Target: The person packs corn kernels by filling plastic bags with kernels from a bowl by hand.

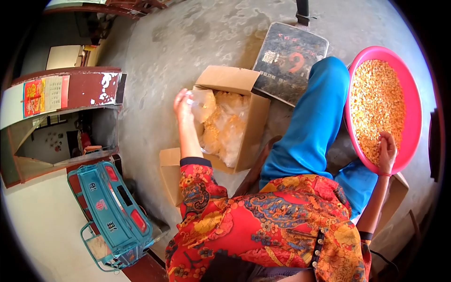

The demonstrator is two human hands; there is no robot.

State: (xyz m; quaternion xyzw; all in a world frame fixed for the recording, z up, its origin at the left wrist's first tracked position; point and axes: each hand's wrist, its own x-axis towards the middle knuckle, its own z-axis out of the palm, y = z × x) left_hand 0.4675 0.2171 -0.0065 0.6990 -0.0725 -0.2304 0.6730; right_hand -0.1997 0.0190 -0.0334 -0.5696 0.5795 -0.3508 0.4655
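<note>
My left hand (pixel 182 106) is closed on the edge of a roundish clear plastic container (pixel 203 107), held over an open cardboard box (pixel 253 124). Inside the box are several clear plastic packs (pixel 232 129) with yellow-orange contents. My right hand (pixel 388 149) is over the near part of a pink basin (pixel 413 113), its fingers pinched together at the pieces. Small yellow-orange pieces (pixel 378 98), like corn kernels, fill the basin. Whether any piece is between the fingers is too small to tell.
A black platform scale (pixel 289 61) with an upright post stands on the concrete floor behind the box. A teal vehicle-like object (pixel 110 211) is at the lower left, near a wall calendar (pixel 44 95). Another cardboard box (pixel 394 197) is partly hidden below the basin.
</note>
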